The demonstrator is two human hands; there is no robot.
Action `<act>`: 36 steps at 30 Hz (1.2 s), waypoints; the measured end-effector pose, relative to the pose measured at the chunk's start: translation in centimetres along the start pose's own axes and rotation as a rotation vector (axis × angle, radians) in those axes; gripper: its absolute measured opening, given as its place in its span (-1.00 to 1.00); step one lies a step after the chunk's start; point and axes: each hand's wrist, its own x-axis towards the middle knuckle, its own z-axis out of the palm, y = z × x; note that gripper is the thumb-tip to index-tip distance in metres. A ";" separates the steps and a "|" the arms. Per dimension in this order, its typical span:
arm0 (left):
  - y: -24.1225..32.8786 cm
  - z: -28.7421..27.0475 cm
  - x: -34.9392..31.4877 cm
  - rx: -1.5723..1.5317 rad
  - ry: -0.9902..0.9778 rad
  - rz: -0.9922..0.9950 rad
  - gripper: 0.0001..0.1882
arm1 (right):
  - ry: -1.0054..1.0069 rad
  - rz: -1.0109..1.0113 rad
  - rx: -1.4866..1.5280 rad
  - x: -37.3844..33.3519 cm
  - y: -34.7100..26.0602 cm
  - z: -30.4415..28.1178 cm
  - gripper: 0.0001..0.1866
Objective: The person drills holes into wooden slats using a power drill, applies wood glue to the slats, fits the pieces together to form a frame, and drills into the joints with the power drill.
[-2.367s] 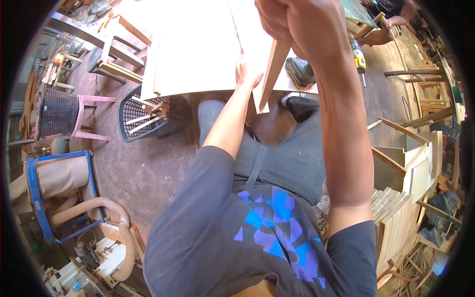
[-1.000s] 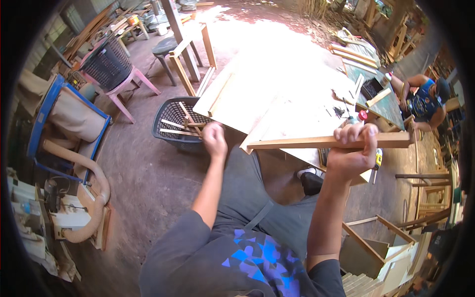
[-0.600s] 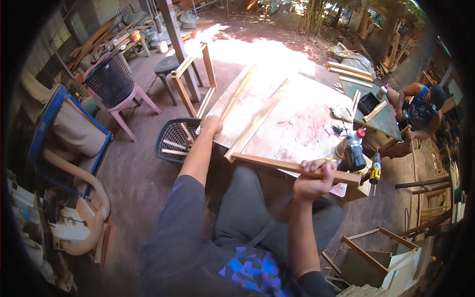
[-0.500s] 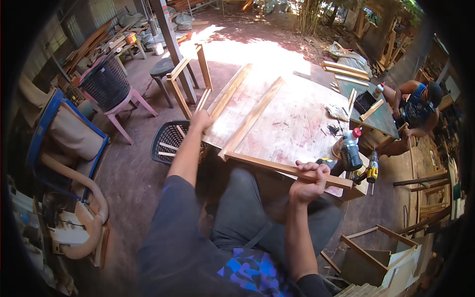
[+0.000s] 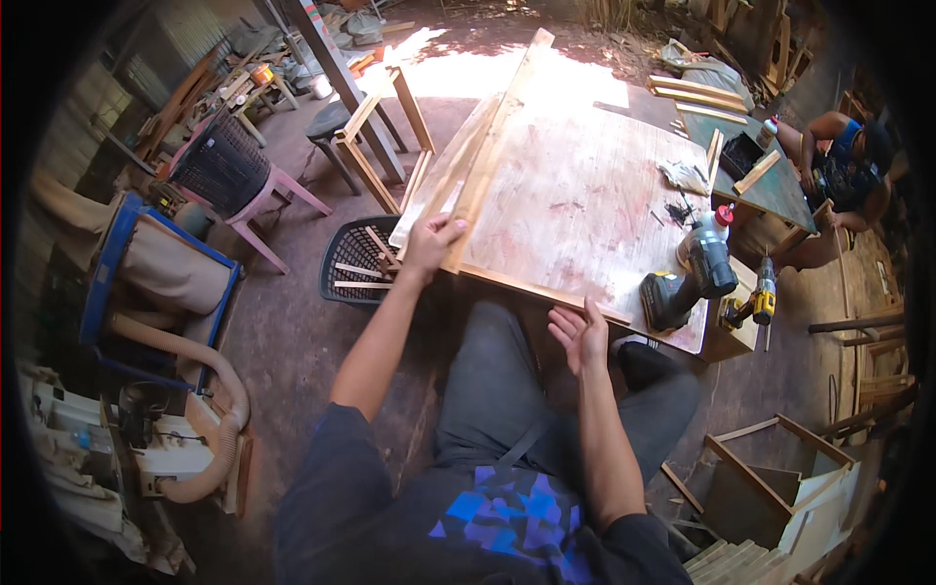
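Observation:
A long wooden slat (image 5: 485,175) slants away over the worktable, its far end past the back edge. It crosses a second slat (image 5: 444,192) lying to its left. My left hand (image 5: 429,244) grips the long slat near its near end, thumb on top. From that end a shorter wooden strip (image 5: 546,293) runs right along the table's front edge. My right hand (image 5: 582,338) is beside this strip, fingers spread and palm bare; whether the fingertips touch the wood is unclear.
On the pale worktable (image 5: 575,195) stand a dark cordless drill (image 5: 692,268) and a plastic bag (image 5: 685,176); a yellow drill (image 5: 760,297) is farther right. A black basket (image 5: 361,283) with sticks stands left, by a wooden frame (image 5: 375,146). A person (image 5: 848,175) sits at right.
My right hand has let go of the strip and opened. My left hand has shifted right onto the long slat, whose far end now reaches farther out and crosses the other slat.

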 end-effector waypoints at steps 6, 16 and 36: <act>-0.5 8.3 -4.8 -0.455 -0.172 -0.110 -0.75 | -0.005 0.067 0.126 -6.2 -0.6 -2.8 -0.33; -3.2 22.3 -10.5 -0.009 -0.092 -0.078 -0.55 | -0.205 -0.425 -0.619 -4.4 -1.2 -4.7 -0.53; -17.4 8.7 -6.3 -0.327 0.546 -0.324 -0.63 | -0.278 -0.316 -0.575 -8.5 -5.3 -7.7 -0.51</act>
